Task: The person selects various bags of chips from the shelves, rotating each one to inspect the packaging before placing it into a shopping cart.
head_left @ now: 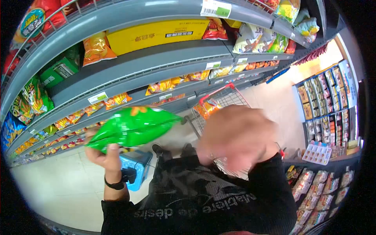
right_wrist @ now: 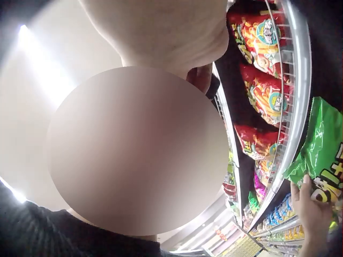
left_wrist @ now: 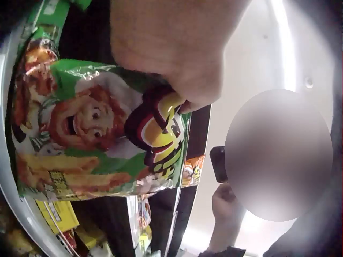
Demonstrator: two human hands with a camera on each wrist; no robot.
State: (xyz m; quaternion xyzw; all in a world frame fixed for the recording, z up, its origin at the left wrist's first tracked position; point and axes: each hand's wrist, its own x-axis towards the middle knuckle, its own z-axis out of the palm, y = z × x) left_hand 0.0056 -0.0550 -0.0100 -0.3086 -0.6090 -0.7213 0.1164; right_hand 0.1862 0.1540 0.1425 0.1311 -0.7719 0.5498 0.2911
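Observation:
My left hand (head_left: 103,156) grips one end of a green snack bag (head_left: 133,127), thumb on its near side, in front of the shelves. In the left wrist view the hand (left_wrist: 171,48) holds the bag (left_wrist: 91,134) by its edge, and the printed front with a cartoon face shows. The right wrist view catches the left hand (right_wrist: 313,214) pinching a corner of the bag (right_wrist: 324,139). My right hand (head_left: 239,137) is raised above the cart, apart from the bag; it is blurred, and its finger pose is unclear.
Below the right hand stands a wire cart (head_left: 229,96) with an orange bag (head_left: 209,109) in it. A blue basket (head_left: 137,168) is on the floor by the feet. Shelves (head_left: 149,64) of snack bags run across the front; packaged goods (head_left: 313,188) fill a rack at right.

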